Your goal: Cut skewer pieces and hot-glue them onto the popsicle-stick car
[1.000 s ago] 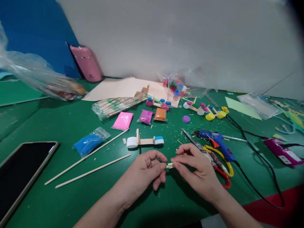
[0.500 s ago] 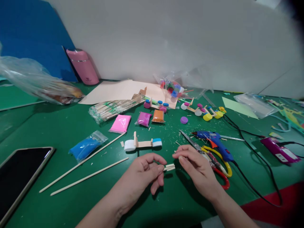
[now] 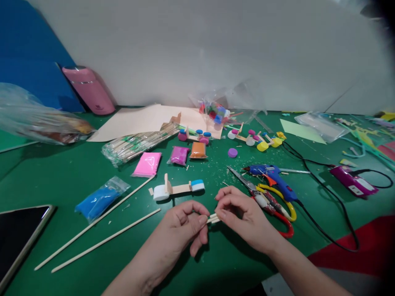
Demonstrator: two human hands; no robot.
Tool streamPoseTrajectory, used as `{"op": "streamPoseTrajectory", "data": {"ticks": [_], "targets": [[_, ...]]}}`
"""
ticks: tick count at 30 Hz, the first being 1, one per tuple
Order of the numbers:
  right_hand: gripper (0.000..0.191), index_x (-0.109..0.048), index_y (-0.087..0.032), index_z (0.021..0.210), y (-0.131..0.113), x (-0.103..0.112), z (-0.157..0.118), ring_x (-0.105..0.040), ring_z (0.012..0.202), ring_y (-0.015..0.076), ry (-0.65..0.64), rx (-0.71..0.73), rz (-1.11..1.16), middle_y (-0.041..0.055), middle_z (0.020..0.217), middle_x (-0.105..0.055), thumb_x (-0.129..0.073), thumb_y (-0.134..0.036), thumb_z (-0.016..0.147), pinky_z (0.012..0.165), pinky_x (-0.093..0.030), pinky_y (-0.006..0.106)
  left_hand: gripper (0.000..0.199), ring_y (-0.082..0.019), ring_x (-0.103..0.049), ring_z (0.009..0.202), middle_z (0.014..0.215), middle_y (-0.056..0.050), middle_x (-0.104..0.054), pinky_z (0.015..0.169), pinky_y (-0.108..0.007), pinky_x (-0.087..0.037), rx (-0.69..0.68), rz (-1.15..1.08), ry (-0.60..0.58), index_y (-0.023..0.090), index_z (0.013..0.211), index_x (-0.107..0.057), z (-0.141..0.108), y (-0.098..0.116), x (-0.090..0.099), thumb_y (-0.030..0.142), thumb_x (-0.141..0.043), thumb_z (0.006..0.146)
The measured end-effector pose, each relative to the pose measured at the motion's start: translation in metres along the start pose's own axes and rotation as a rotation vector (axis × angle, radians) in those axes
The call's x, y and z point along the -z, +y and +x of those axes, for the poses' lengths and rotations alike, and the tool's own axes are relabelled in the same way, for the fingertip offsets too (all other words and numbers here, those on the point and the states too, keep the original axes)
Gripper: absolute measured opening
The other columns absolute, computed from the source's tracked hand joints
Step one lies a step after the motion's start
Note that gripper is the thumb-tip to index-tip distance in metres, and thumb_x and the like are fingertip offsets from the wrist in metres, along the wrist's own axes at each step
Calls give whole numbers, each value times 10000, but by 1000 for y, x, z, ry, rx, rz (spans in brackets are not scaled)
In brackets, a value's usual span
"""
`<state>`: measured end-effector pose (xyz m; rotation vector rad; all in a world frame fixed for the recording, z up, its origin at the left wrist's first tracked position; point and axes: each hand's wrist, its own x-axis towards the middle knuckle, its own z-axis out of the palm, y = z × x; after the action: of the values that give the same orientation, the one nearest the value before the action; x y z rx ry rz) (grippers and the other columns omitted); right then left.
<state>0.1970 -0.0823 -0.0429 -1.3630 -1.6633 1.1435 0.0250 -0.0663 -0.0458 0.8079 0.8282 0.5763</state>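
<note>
Between thumb and fingers, my left hand (image 3: 185, 226) pinches a few short wooden sticks (image 3: 213, 218). The fingertips of my right hand (image 3: 243, 218) are closed on the other end of these sticks. Just beyond my left hand lies a small assembly (image 3: 180, 188) of flat wood with white and blue wheels. Two long wooden sticks (image 3: 106, 240) rest on the green table to the left. Right of my right hand are scissors (image 3: 271, 201) with red and yellow handles, beside a blue glue gun (image 3: 273, 176).
Packets of blue clay (image 3: 100, 199), pink clay (image 3: 147, 164), purple clay (image 3: 179, 156) and orange clay (image 3: 198, 151) lie ahead. A phone (image 3: 20, 238) is at the left edge. A black cable (image 3: 330, 230) curves across the right side. A pink bottle (image 3: 89, 90) leans behind.
My right hand has come up to the short sticks and its fingertips now meet them. The whole view has shifted slightly, so most things appear further left.
</note>
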Motion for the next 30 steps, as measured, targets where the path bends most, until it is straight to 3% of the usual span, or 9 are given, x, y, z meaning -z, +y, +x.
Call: {"op": "streamPoseTrajectory", "data": {"ticks": [11, 20, 25, 30], "targets": [[83, -580, -174, 702, -2, 3, -1, -500, 796, 133, 6, -19, 7, 32, 931, -472, -536, -178, 772, 587, -377, 214, 97, -14, -385, 348, 477, 49, -553, 397, -148, -248, -5, -1, -4, 145, 766, -531, 0, 0, 0, 241, -545, 778], [88, -580, -167, 685, -2, 2, 0, -464, 671, 92, 14, -28, -9, 24, 917, -483, -548, -175, 767, 572, -370, 205, 88, -12, -381, 349, 476, 48, -552, 400, -149, -241, -1, 18, 18, 142, 760, -537, 1, 1, -1, 228, -541, 776], [130, -590, -201, 861, 1, 4, -1, -458, 697, 113, 42, -14, 96, 27, 927, -494, -509, -291, 813, 569, -363, 219, 79, -15, -377, 347, 459, 51, -537, 398, -151, -231, -9, -29, 15, 142, 774, -537, 0, 2, 0, 221, -538, 782], [216, -556, -199, 948, 3, -3, 0, -421, 644, 104, 23, -112, 227, -2, 787, -496, -521, -359, 808, 560, -348, 217, 79, -25, -405, 373, 510, 39, -561, 416, -155, -256, -72, -159, 79, 158, 815, -516, 0, 1, 1, 235, -528, 798]]}}
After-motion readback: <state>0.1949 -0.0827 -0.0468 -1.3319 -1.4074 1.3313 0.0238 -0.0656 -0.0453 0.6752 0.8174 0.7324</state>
